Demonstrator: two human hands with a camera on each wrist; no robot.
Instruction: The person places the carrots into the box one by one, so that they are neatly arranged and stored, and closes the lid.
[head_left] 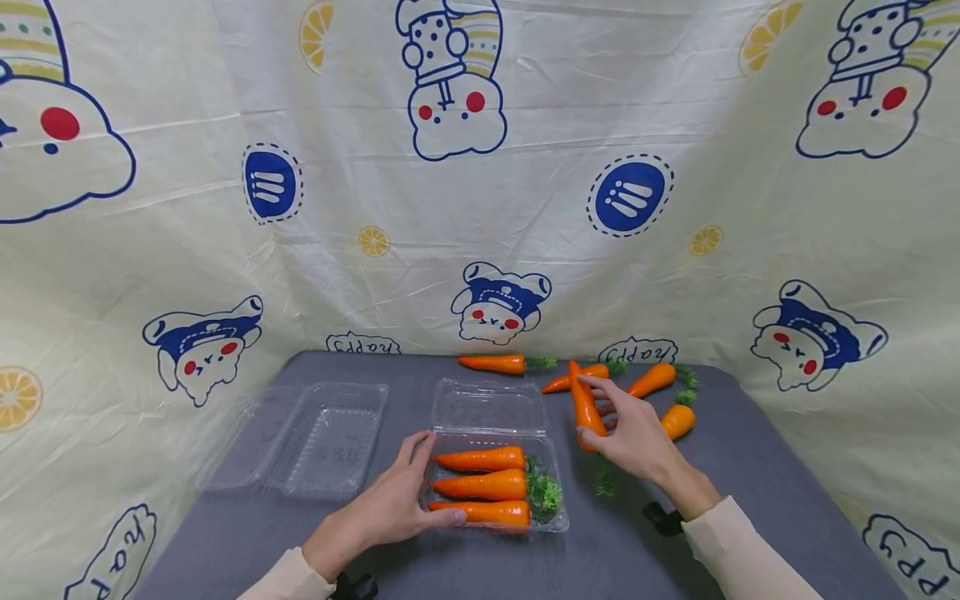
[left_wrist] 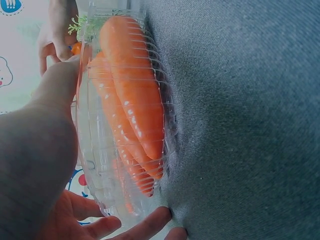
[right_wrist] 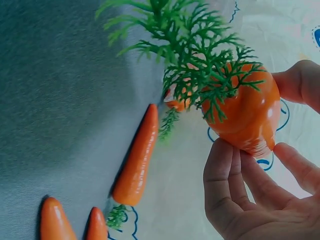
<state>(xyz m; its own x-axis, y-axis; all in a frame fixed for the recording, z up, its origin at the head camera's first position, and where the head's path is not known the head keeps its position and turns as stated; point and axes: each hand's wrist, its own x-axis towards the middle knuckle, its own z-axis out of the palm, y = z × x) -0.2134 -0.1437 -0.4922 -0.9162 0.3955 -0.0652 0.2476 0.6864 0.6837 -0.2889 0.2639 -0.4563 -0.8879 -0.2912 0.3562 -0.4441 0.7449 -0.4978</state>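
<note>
My left hand point(head_left: 397, 498) rests at the left side of a hinged clear plastic container point(head_left: 557, 521), thumb over its near rim and fingers spread along its left end. Three orange carrots point(head_left: 482, 485) with green tops lie side by side in this container, tips to the left; its lid point(head_left: 489, 407) is folded back. In the left wrist view, fingertips point(left_wrist: 161, 215) reach past the container's end to the tabletop. To the right, my right hand point(head_left: 626, 429) pinches another carrot point(head_left: 587, 408) between thumb and fingers, its leafy top point(right_wrist: 215, 65) pointing toward me.
Several loose carrots lie at the back right, among them one by the far edge point(head_left: 491, 363) and one beyond my right wrist point(head_left: 678, 422). A second clear container point(head_left: 375, 433) stands with its lid spread at the left of the grey table point(head_left: 600, 550). Printed cloth point(head_left: 555, 108) hangs behind.
</note>
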